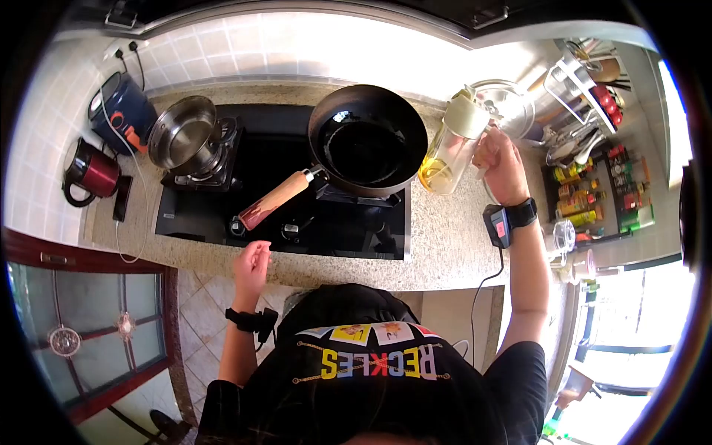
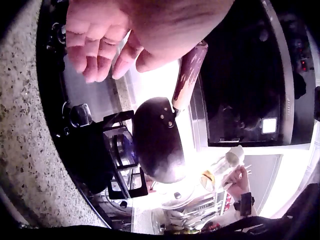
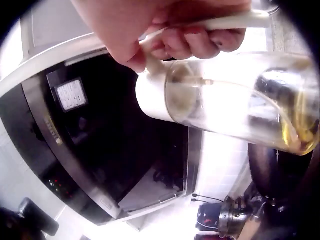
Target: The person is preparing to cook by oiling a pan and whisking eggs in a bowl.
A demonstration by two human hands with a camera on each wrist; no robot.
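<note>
My right hand (image 1: 506, 169) grips the handle of a clear oil bottle (image 1: 451, 154) with a pale lid, to the right of the wok. A little yellow oil (image 3: 297, 135) lies at the bottom of the bottle, and a thin tube runs inside it. The black wok (image 1: 367, 141) sits on the right burner, its wooden handle (image 1: 276, 199) pointing toward the front left. Close to the counter's front edge, my left hand (image 1: 252, 268) holds nothing. Its fingers (image 2: 92, 55) are loosely bent, and the wok handle lies beyond them in the left wrist view.
A steel pot (image 1: 182, 137) stands on the left burner of the black stove (image 1: 337, 233). Behind the bottle leans a round steel lid (image 1: 512, 104). A red kettle (image 1: 93, 172) is at the far left; spice bottles (image 1: 578, 196) fill a rack at right.
</note>
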